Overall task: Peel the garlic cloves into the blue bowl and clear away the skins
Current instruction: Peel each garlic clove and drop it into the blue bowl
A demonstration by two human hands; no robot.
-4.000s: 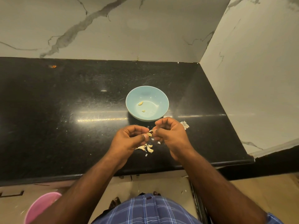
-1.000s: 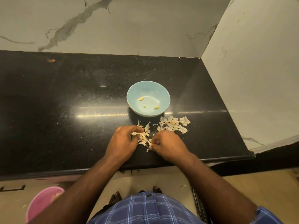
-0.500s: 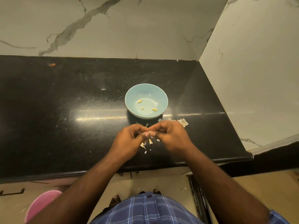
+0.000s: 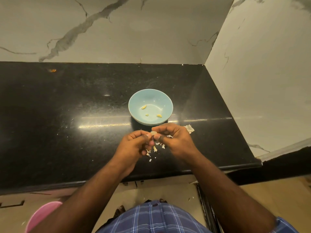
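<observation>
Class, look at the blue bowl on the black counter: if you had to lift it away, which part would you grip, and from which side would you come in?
Grip the blue bowl by its rim at the far or left edge, coming from above. It stands upright and open, so the rim is exposed, while both hands crowd its near side.

The garlic clove (image 4: pixel 153 133) is pinched between the fingers (image 4: pixel 148 135) of both hands, so only a pale sliver shows. Skins (image 4: pixel 189 128) beyond the right hand (image 4: pixel 175 140) lie mostly hidden behind it. The pink bin (image 4: pixel 42 214) is cut off by the lower edge.
</observation>
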